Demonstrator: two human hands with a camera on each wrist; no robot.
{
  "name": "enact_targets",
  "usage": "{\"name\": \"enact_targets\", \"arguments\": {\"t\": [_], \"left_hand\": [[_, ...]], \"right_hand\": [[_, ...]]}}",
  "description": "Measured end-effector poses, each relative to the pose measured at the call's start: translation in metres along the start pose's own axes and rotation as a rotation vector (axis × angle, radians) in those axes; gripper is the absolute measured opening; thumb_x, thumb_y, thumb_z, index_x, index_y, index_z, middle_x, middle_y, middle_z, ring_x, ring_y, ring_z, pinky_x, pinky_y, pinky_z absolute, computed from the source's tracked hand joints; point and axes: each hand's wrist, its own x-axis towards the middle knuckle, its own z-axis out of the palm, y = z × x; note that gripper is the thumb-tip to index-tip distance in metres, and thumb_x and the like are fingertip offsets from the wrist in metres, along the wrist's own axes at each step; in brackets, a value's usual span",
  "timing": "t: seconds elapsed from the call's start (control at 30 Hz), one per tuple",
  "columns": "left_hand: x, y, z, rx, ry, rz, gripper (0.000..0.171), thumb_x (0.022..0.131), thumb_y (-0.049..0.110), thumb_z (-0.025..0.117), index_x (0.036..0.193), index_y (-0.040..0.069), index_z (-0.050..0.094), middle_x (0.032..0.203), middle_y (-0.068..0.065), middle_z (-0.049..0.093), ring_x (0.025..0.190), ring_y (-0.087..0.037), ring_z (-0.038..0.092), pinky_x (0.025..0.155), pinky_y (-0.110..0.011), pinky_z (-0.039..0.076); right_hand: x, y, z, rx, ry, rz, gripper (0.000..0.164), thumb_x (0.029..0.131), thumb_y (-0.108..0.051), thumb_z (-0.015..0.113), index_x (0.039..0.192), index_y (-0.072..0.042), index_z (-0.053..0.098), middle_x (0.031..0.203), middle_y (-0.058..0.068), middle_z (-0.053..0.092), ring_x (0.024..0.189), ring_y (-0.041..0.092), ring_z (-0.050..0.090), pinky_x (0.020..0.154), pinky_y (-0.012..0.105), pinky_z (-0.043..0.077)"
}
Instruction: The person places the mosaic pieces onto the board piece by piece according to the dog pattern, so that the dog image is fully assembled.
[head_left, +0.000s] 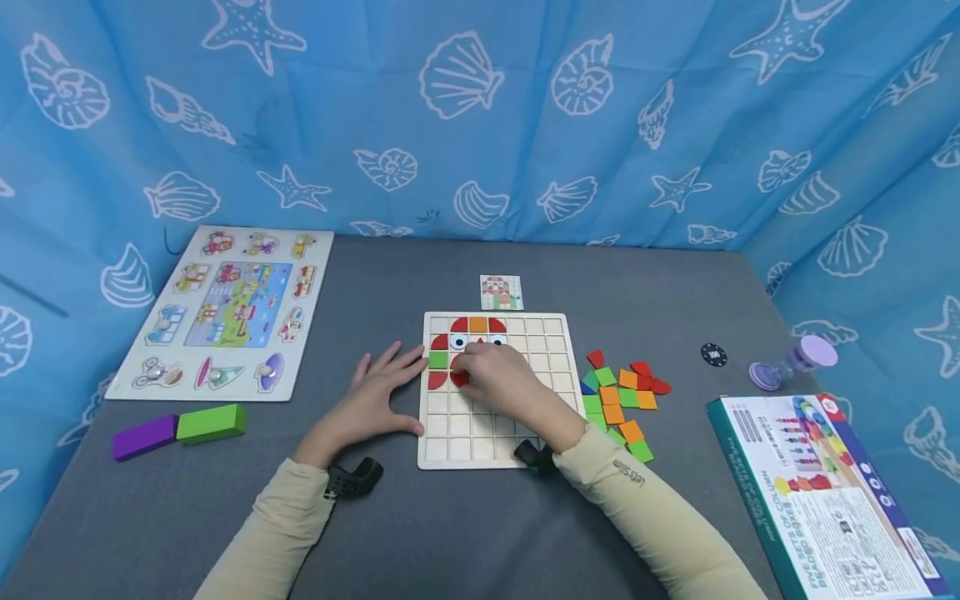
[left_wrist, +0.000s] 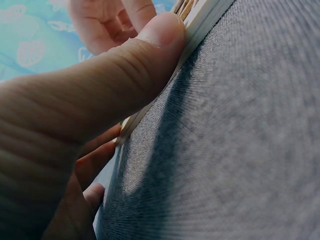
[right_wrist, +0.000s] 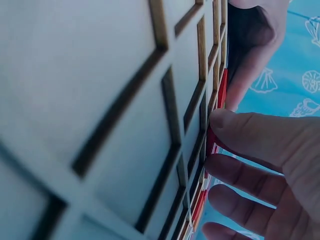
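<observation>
A wooden grid board (head_left: pixel 459 450) lies on the grey table, with red rounded pieces (head_left: pixel 437 381), a green square (head_left: pixel 438 360), an orange square (head_left: pixel 477 325) and eye tiles (head_left: pixel 458 341) in its upper left cells. My left hand (head_left: pixel 367 404) rests at the board's left side, fingers spread; its thumb (left_wrist: pixel 155 45) touches the board's edge. Over the board, my right hand (head_left: pixel 502 379) pinches a red piece (right_wrist: pixel 212 137) between thumb and index finger, low against the grid. The hand hides some cells from the head view.
Loose coloured tiles (head_left: pixel 611 396) lie right of the board, and a small pattern card (head_left: pixel 501 292) behind it. A picture puzzle (head_left: pixel 311 312) and purple (head_left: pixel 145 437) and green blocks (head_left: pixel 212 423) are at left. A box (head_left: pixel 832 500), sand timer (head_left: pixel 791 362) and black chip (head_left: pixel 714 355) sit right.
</observation>
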Motion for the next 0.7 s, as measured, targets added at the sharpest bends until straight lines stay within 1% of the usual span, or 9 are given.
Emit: {"name": "enact_targets", "arguments": {"t": [0.2,0.3,0.37,0.43,0.5,0.57,0.7], "left_hand": [[0.000,0.000,0.001,-0.003,0.003,0.006,0.099,0.056,0.058,0.072,0.139,0.020,0.033,0.146,0.003,0.023,0.136,-0.028,0.007,0.102,-0.057,-0.003],[-0.001,-0.001,0.001,0.001,0.011,0.008,0.100,0.055,0.058,0.072,0.139,0.020,0.033,0.146,0.002,0.024,0.136,-0.028,0.008,0.102,-0.057,-0.003],[-0.001,-0.001,0.002,0.004,0.015,0.008,0.100,0.055,0.059,0.072,0.139,0.020,0.033,0.146,0.002,0.024,0.136,-0.028,0.008,0.101,-0.057,-0.002],[-0.001,-0.001,0.002,-0.005,0.016,0.007,0.101,0.055,0.059,0.072,0.139,0.019,0.033,0.146,0.001,0.024,0.136,-0.029,0.008,0.101,-0.058,-0.002],[-0.001,0.000,0.002,-0.014,0.012,0.002,0.100,0.055,0.059,0.072,0.139,0.019,0.033,0.146,0.001,0.024,0.136,-0.029,0.007,0.101,-0.058,-0.003],[0.000,0.000,0.002,-0.018,0.008,-0.004,0.101,0.055,0.058,0.073,0.139,0.019,0.032,0.146,0.002,0.023,0.136,-0.028,0.006,0.101,-0.058,-0.003],[0.000,0.000,0.002,-0.020,0.008,-0.002,0.100,0.056,0.057,0.073,0.139,0.020,0.032,0.147,0.003,0.023,0.136,-0.028,0.006,0.101,-0.057,-0.004]], "right_hand": [[0.000,0.000,0.000,0.025,-0.036,0.052,0.019,0.075,-0.020,0.070,0.095,-0.018,0.068,0.084,-0.005,0.060,0.071,0.007,0.053,0.061,0.025,0.044],[-0.002,0.003,-0.003,0.075,-0.057,0.088,0.021,0.076,-0.021,0.070,0.096,-0.019,0.068,0.086,-0.005,0.060,0.073,0.007,0.052,0.063,0.024,0.044],[-0.007,0.009,-0.009,0.104,-0.050,0.118,0.021,0.076,-0.021,0.070,0.097,-0.018,0.067,0.087,-0.005,0.061,0.075,0.007,0.053,0.064,0.025,0.044],[-0.015,0.019,-0.017,0.129,-0.023,0.171,0.022,0.076,-0.021,0.070,0.097,-0.017,0.067,0.087,-0.004,0.061,0.076,0.009,0.054,0.064,0.027,0.045],[-0.028,0.035,-0.028,0.126,0.010,0.232,0.023,0.076,-0.020,0.070,0.098,-0.016,0.067,0.087,-0.002,0.061,0.076,0.011,0.054,0.064,0.029,0.045],[-0.044,0.053,-0.038,0.123,0.044,0.297,0.024,0.076,-0.019,0.070,0.099,-0.014,0.066,0.087,0.000,0.060,0.074,0.014,0.054,0.062,0.030,0.044],[-0.083,0.091,-0.055,0.102,0.058,0.434,0.026,0.078,-0.018,0.068,0.103,-0.011,0.065,0.089,0.005,0.058,0.069,0.017,0.051,0.057,0.032,0.042]]}}
